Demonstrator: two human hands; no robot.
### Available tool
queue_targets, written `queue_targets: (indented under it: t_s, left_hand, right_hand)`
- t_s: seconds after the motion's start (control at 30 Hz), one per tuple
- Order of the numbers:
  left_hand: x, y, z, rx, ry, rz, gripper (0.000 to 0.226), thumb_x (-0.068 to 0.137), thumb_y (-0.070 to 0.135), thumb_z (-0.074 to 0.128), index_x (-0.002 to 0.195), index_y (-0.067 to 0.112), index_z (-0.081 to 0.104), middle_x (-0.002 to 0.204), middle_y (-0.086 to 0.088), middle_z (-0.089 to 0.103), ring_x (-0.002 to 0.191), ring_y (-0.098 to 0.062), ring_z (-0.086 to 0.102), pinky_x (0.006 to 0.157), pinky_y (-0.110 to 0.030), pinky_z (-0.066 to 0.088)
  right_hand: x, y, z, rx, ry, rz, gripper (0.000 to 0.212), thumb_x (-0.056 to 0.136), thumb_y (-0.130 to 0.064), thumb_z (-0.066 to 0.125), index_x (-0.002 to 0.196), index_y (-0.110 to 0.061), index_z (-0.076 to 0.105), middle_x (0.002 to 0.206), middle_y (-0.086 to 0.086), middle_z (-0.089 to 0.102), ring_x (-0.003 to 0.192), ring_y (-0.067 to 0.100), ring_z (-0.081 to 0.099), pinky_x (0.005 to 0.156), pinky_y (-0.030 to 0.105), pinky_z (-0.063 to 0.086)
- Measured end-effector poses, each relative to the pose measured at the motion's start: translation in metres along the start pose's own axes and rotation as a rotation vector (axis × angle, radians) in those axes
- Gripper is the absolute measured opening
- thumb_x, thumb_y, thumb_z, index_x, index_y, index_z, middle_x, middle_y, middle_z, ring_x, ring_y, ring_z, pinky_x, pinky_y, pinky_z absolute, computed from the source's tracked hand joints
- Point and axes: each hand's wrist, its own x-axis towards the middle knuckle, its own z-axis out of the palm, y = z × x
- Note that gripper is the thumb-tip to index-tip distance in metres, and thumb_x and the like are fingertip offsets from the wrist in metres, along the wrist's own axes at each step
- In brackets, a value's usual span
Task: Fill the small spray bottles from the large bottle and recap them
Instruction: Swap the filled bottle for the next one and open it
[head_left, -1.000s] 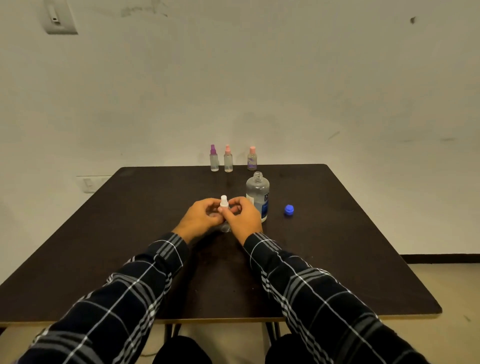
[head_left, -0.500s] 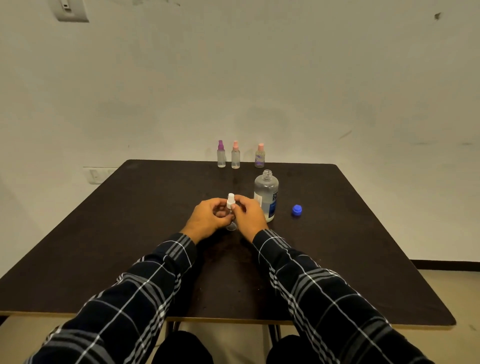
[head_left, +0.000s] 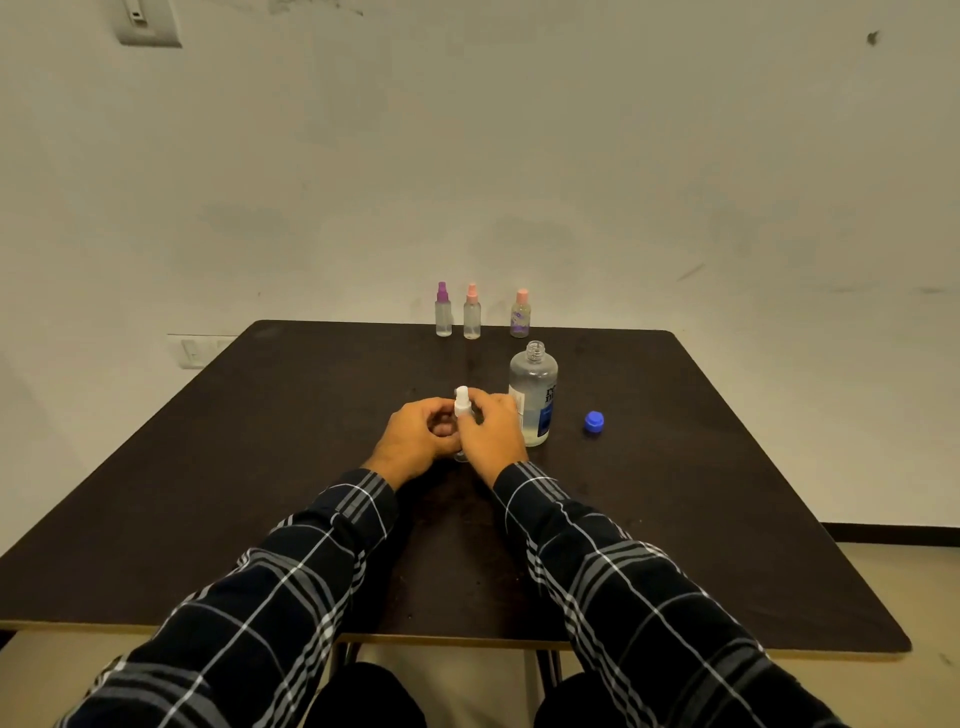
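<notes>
In the upper left of the frame we see a switch plate (head_left: 148, 23) on the pale wall, and lower down at the left edge of the dark table (head_left: 234, 493) a wall socket (head_left: 195, 351). From the bottom left a checked left sleeve (head_left: 249, 623) runs up to the left hand (head_left: 415, 441), just left of the frame's middle, its fingers curled in and clamped on the body of the white-capped spray bottle (head_left: 462, 408). That bottle stands upright on the table between the two hands, its base just showing below them. Above it, along the table's far edge, we find a row of three small capped bottles: the purple-capped bottle (head_left: 442, 312), just beside it the pink-capped bottle (head_left: 471, 314), and a little apart to the right the labelled pink-capped bottle (head_left: 520, 317). The right hand (head_left: 493, 436) comes in from the checked right sleeve (head_left: 649, 613), its fingers bent together round the white top of the same bottle; we cannot tell how tight the grip is. Just beside this hand, to the right, the large bottle (head_left: 535, 400) stands upright with its neck open and clear liquid low inside. Further right, apart from it, the blue cap (head_left: 593, 422) lies on the table. In the upper right a dark mark (head_left: 872, 37) shows on the wall.
</notes>
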Motion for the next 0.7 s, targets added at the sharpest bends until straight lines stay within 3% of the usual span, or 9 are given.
queue_targets:
  t_s: [0.07, 0.13, 0.23, 0.33, 0.4, 0.47, 0.5, 0.6, 0.7]
  left_hand:
    - [0.000, 0.001, -0.001, 0.042, -0.002, -0.002, 0.045, 0.084, 0.010, 0.080, 0.124, 0.024, 0.067, 0.106, 0.010, 0.070, 0.095, -0.002, 0.065, 0.085, -0.018, 0.050]
    - [0.000, 0.002, -0.002, 0.044, -0.002, -0.003, 0.044, 0.083, 0.009, 0.080, 0.123, 0.024, 0.068, 0.105, 0.008, 0.070, 0.096, -0.003, 0.065, 0.083, -0.018, 0.049]
    - [-0.001, 0.000, -0.001, 0.013, 0.003, -0.004, 0.036, 0.084, 0.010, 0.079, 0.115, 0.027, 0.069, 0.101, 0.005, 0.073, 0.096, -0.008, 0.069, 0.089, -0.026, 0.055]
    - [0.000, -0.002, 0.000, 0.001, 0.013, 0.005, 0.037, 0.085, 0.014, 0.079, 0.116, 0.030, 0.068, 0.101, 0.006, 0.075, 0.096, -0.008, 0.071, 0.092, -0.029, 0.057]
    - [0.000, -0.002, 0.001, -0.019, 0.008, 0.008, 0.038, 0.085, 0.014, 0.080, 0.118, 0.029, 0.068, 0.104, 0.008, 0.075, 0.098, -0.006, 0.071, 0.094, -0.030, 0.057]
    - [0.000, -0.002, 0.001, -0.028, 0.005, 0.012, 0.041, 0.085, 0.013, 0.080, 0.122, 0.027, 0.067, 0.106, 0.009, 0.075, 0.099, -0.005, 0.071, 0.096, -0.030, 0.057]
    - [0.000, -0.002, 0.001, -0.015, 0.006, 0.011, 0.043, 0.085, 0.013, 0.080, 0.124, 0.026, 0.067, 0.105, 0.008, 0.075, 0.098, -0.004, 0.071, 0.095, -0.030, 0.057]
    - [0.000, -0.002, 0.000, 0.017, 0.014, -0.004, 0.043, 0.085, 0.013, 0.079, 0.124, 0.025, 0.067, 0.099, 0.007, 0.074, 0.094, -0.006, 0.070, 0.093, -0.032, 0.057]
    - [0.000, 0.000, 0.001, 0.020, 0.018, 0.006, 0.038, 0.086, 0.015, 0.079, 0.120, 0.028, 0.068, 0.100, 0.008, 0.074, 0.095, -0.005, 0.070, 0.092, -0.028, 0.056]
  right_hand:
    - [0.002, -0.006, -0.001, -0.043, -0.047, 0.010, 0.054, 0.093, -0.029, 0.063, 0.144, -0.023, 0.047, 0.128, 0.005, 0.046, 0.117, 0.019, 0.052, 0.100, 0.030, 0.045]
    - [0.006, -0.010, 0.000, -0.017, 0.000, 0.084, 0.063, 0.086, -0.034, 0.073, 0.140, -0.018, 0.045, 0.119, 0.003, 0.055, 0.110, 0.019, 0.057, 0.092, 0.030, 0.050]
    - [0.010, -0.012, -0.002, 0.016, 0.096, 0.158, 0.038, 0.083, -0.030, 0.077, 0.110, -0.019, 0.053, 0.098, 0.000, 0.061, 0.090, 0.016, 0.060, 0.071, 0.024, 0.046]
    - [0.014, -0.007, -0.005, -0.058, 0.095, 0.060, 0.022, 0.088, -0.021, 0.072, 0.108, -0.018, 0.064, 0.109, 0.003, 0.061, 0.095, 0.014, 0.058, 0.080, 0.022, 0.045]
    - [0.013, -0.002, -0.007, -0.108, 0.022, -0.034, 0.029, 0.093, -0.015, 0.064, 0.122, -0.018, 0.065, 0.121, 0.005, 0.054, 0.108, 0.013, 0.053, 0.094, 0.019, 0.040]
    - [0.013, 0.003, -0.010, -0.047, -0.081, -0.063, 0.039, 0.096, -0.013, 0.058, 0.135, -0.019, 0.058, 0.124, 0.007, 0.053, 0.115, 0.016, 0.054, 0.105, 0.028, 0.042]
    - [0.012, 0.002, -0.012, 0.006, -0.121, -0.048, 0.046, 0.096, -0.016, 0.059, 0.141, -0.020, 0.051, 0.122, 0.006, 0.054, 0.114, 0.017, 0.055, 0.102, 0.031, 0.047]
    - [0.011, -0.003, -0.014, 0.134, -0.083, 0.052, 0.059, 0.087, -0.024, 0.074, 0.137, -0.019, 0.042, 0.102, -0.001, 0.057, 0.094, 0.012, 0.058, 0.075, 0.020, 0.047]
    - [0.012, -0.009, -0.014, 0.069, 0.026, 0.085, 0.038, 0.083, -0.020, 0.078, 0.110, -0.019, 0.052, 0.094, -0.002, 0.061, 0.086, 0.012, 0.060, 0.067, 0.017, 0.044]
